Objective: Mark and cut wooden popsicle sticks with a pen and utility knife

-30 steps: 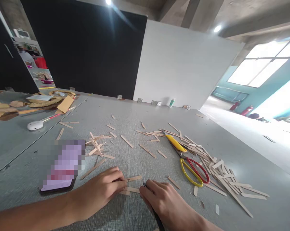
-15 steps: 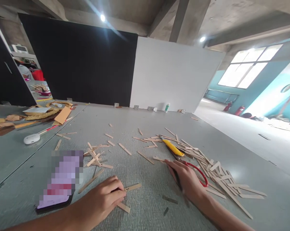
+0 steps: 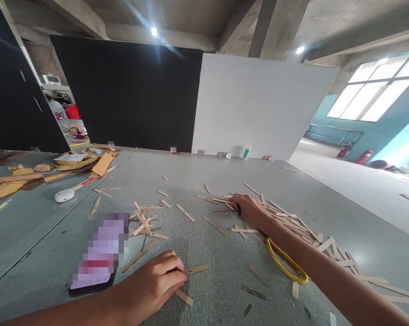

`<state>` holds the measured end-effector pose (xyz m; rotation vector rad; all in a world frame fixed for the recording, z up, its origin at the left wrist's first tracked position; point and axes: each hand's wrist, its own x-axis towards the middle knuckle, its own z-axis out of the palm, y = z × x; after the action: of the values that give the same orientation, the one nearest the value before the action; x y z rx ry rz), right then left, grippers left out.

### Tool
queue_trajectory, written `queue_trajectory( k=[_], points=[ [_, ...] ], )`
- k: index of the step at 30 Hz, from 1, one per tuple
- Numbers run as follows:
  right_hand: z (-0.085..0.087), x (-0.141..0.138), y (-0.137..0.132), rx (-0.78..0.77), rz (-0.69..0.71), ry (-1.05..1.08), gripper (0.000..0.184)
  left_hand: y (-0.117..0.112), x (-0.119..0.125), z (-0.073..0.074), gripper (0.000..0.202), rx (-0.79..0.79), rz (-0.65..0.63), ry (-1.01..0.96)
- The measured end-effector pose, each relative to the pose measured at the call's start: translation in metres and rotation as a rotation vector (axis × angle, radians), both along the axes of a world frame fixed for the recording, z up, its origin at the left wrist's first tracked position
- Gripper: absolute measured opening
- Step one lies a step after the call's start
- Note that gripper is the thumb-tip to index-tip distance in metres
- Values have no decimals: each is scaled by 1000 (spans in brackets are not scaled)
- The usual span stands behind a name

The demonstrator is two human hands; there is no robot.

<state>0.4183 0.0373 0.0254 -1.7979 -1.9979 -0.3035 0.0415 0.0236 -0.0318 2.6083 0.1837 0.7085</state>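
My left hand lies low on the grey table, fingers curled and pressed on the end of a short wooden stick. Another short stick lies just below that hand. My right hand is stretched far out to the edge of a pile of wooden sticks, fingers closed, with a thin dark tool showing at the fingertips. The right forearm crosses over the scissors, of which only a yellow handle loop shows.
A phone lies left of my left hand. A cluster of crossed sticks sits beyond it. A white oval object and cardboard scraps are at the far left. A small glue tube stands by the white board.
My right hand left the short sticks near my left hand and reached forward and right to the stick pile, covering the yellow knife. The left hand stayed on its stick.
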Motion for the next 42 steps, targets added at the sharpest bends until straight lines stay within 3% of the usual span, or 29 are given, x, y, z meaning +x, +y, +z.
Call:
queue_trajectory(
  k=[5,8,11,14,16,18,20,25,34,36,39,42],
  points=[
    [-13,2,10,-69,-41,-71,23,1,-1,0,22,-29,-5,-27],
    [-3,-3,-2,-32,-71,-72,33,3,0,-3,22,-91,3,-47],
    [10,-23,-33,28,-39,-40,38,3,1,-6,17,-176,55,-53],
    [11,-57,-80,-14,140,-22,26,1,2,-7,23,-267,141,-58],
    [2,-80,-109,-46,404,-133,23,-1,2,-5,26,-317,199,-60],
    [-11,-99,-128,-18,542,-266,30,-3,2,-2,22,-344,231,-60],
    [-22,-111,-135,-42,588,-312,36,-4,2,2,19,-344,233,-55],
    [-35,-123,-127,-230,534,-141,30,-3,3,4,25,-287,121,-33],
    [-36,-126,-125,-389,394,344,26,-3,3,6,8,-263,36,-35],
    [-39,-125,-123,-379,339,389,21,-4,3,7,8,-256,28,-35],
    [-45,-124,-120,-321,250,399,28,-4,2,7,14,-252,27,-40],
    [-44,-125,-120,-325,279,414,20,-3,1,5,17,-261,24,-27]
  ],
)
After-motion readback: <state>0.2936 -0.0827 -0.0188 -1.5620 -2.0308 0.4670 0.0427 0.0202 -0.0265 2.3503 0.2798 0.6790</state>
